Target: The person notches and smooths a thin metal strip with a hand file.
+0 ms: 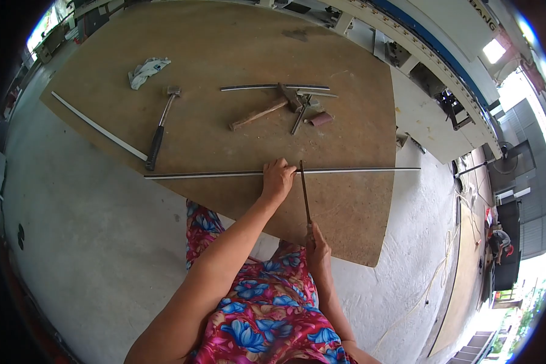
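Note:
A long, narrow metal strip (352, 170), dark along one edge and pale along the other, lies across the near part of the brown board. My left hand (278, 181) is closed on it near its middle, fingers curled over the far side. In my right hand (317, 246) is the handle of a slim dark file (305, 197). Pointing away from me, the file crosses the strip just right of my left fingers. Whether its edge or flat face meets the strip is too small to tell.
On the brown board (212, 133) lie a black-handled hammer (158, 136), a wooden-handled hammer (261, 114), a reddish-brown roll (321, 118), a crumpled cloth (147, 71) and a white strip (100, 127). A shorter strip (242, 88) lies farther back. A large machine (431, 67) stands behind right.

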A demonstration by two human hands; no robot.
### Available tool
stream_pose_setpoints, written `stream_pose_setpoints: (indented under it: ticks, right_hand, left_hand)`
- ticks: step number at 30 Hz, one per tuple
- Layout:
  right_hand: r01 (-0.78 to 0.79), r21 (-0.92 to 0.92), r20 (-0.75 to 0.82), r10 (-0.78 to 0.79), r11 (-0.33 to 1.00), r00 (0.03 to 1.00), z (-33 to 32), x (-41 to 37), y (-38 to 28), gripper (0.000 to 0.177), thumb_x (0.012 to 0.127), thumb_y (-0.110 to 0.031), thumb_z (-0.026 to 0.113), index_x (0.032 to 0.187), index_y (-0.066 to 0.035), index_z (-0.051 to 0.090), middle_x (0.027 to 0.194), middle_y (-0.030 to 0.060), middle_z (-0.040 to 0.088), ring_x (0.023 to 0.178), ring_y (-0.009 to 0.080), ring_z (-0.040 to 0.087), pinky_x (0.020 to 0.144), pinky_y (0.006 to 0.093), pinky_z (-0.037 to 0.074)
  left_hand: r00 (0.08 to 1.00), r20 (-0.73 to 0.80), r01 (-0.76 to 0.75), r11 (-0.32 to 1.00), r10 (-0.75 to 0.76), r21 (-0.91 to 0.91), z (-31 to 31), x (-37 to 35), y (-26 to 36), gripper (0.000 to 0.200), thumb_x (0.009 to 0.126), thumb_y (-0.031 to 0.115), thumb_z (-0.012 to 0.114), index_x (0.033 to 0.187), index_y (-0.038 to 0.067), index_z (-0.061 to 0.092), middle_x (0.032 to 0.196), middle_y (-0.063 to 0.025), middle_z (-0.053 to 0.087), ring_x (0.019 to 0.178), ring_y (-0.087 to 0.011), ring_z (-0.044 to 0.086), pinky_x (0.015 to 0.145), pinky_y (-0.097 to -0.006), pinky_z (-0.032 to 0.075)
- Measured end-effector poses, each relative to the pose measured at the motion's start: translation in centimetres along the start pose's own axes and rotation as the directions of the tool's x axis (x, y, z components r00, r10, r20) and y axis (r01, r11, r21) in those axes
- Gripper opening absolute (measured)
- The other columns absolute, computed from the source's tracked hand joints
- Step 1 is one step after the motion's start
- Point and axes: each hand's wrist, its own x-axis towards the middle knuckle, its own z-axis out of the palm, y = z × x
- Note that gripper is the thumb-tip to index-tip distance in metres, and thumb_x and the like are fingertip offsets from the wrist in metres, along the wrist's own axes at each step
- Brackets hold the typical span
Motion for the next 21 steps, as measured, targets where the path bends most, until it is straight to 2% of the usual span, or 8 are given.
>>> stream_pose_setpoints:
  ticks: [1, 4, 7, 10, 13, 15, 18, 21]
  right_hand:
    - [-0.016, 0.013, -0.007, 0.016, 1.0, 1.0, -0.3, -0.5, -0.1, 0.041, 0.092, -0.01, 0.054, 0.132, -0.002, 0.05, 0.099, 0.0316, 0.062, 0.093, 0.0455, 0.062, 0.076, 0.0481, 0.05]
    - [-0.225, -0.031, 0.111, 0.227, 0.974, 0.968, -0.7, 3.9, -3.3, 0.041, 0.092, -0.007, 0.053, 0.132, -0.004, 0.052, 0.103, 0.0296, 0.063, 0.101, 0.0432, 0.061, 0.079, 0.0436, 0.05]
    - [-0.075, -0.024, 0.035, 0.075, 0.997, 0.997, 2.0, 8.9, -2.9, 0.04, 0.092, -0.006, 0.052, 0.132, -0.004, 0.051, 0.099, 0.0295, 0.063, 0.099, 0.0431, 0.062, 0.078, 0.0434, 0.05]
    - [-0.115, 0.004, 0.044, 0.114, 0.993, 0.992, 2.5, 9.6, -3.3, 0.041, 0.092, -0.005, 0.051, 0.132, -0.004, 0.051, 0.101, 0.0301, 0.063, 0.099, 0.0439, 0.062, 0.078, 0.0439, 0.05]
    - [-0.131, -0.055, 0.073, 0.135, 0.99, 0.988, 1.5, 5.7, -2.1, 0.041, 0.092, -0.004, 0.05, 0.133, -0.004, 0.05, 0.102, 0.0308, 0.062, 0.1, 0.0439, 0.062, 0.078, 0.0441, 0.05]
    - [-0.075, -0.025, 0.066, 0.077, 0.997, 0.995, 0.5, 1.0, -0.6, 0.041, 0.091, -0.004, 0.05, 0.133, -0.002, 0.051, 0.108, 0.031, 0.061, 0.101, 0.0431, 0.062, 0.08, 0.0424, 0.051]
    - [-0.085, -0.065, 0.106, 0.092, 0.994, 0.99, -1.9, -3.6, -0.8, 0.049, 0.088, -0.002, 0.054, 0.136, -0.005, 0.048, 0.104, 0.0281, 0.064, 0.093, 0.0408, 0.065, 0.078, 0.0434, 0.051]
    - [-0.232, 0.01, 0.158, 0.227, 0.973, 0.961, -4.1, -4.5, -2.1, 0.05, 0.087, -0.002, 0.055, 0.136, -0.003, 0.048, 0.113, 0.0279, 0.062, 0.103, 0.0395, 0.063, 0.086, 0.0412, 0.05]
  left_hand:
    - [1.0, 0.002, -0.001, 1.0, 0.001, 0.002, 0.1, -0.2, 0.1, 0.01, 0.077, 0.015, 0.072, 0.087, 0.013, 0.073, 0.086, -0.0052, 0.058, 0.089, -0.0261, 0.057, 0.082, -0.0411, 0.041]
    - [1.0, -0.003, -0.011, 1.0, 0.011, -0.006, 0.1, -0.1, 0.1, 0.01, 0.078, 0.015, 0.072, 0.087, 0.013, 0.073, 0.086, -0.0056, 0.058, 0.09, -0.0261, 0.057, 0.082, -0.0416, 0.042]
    - [1.0, 0.011, 0.001, 1.0, -0.001, -0.01, -0.2, 0.0, 0.2, 0.011, 0.078, 0.015, 0.072, 0.088, 0.013, 0.073, 0.087, -0.0058, 0.058, 0.09, -0.0263, 0.057, 0.081, -0.0422, 0.042]
    - [1.0, 0.023, 0.006, 1.0, -0.006, 0.002, -0.4, 0.1, 0.2, 0.011, 0.078, 0.016, 0.072, 0.088, 0.013, 0.073, 0.087, -0.0059, 0.058, 0.091, -0.0268, 0.057, 0.081, -0.0424, 0.042]
    - [1.0, 0.01, -0.006, 0.999, 0.007, -0.032, 0.1, 0.0, -0.2, 0.011, 0.078, 0.017, 0.072, 0.089, 0.014, 0.073, 0.088, -0.006, 0.059, 0.091, -0.0273, 0.057, 0.082, -0.042, 0.042]
    - [0.999, 0.039, 0.005, 1.0, -0.005, 0.007, 0.2, -0.2, -0.3, 0.012, 0.079, 0.018, 0.072, 0.09, 0.014, 0.073, 0.088, -0.0058, 0.058, 0.092, -0.0271, 0.057, 0.083, -0.0418, 0.042]
    - [0.999, 0.044, -0.003, 1.0, 0.003, 0.004, 0.1, 0.0, -0.3, 0.013, 0.079, 0.018, 0.072, 0.092, 0.015, 0.073, 0.089, -0.0056, 0.058, 0.092, -0.0268, 0.057, 0.083, -0.0416, 0.042]
    - [0.998, 0.066, -0.016, 1.0, 0.018, -0.022, 0.2, -0.3, -0.4, 0.015, 0.081, 0.019, 0.071, 0.096, 0.015, 0.073, 0.091, -0.0053, 0.058, 0.094, -0.0264, 0.056, 0.085, -0.0414, 0.042]
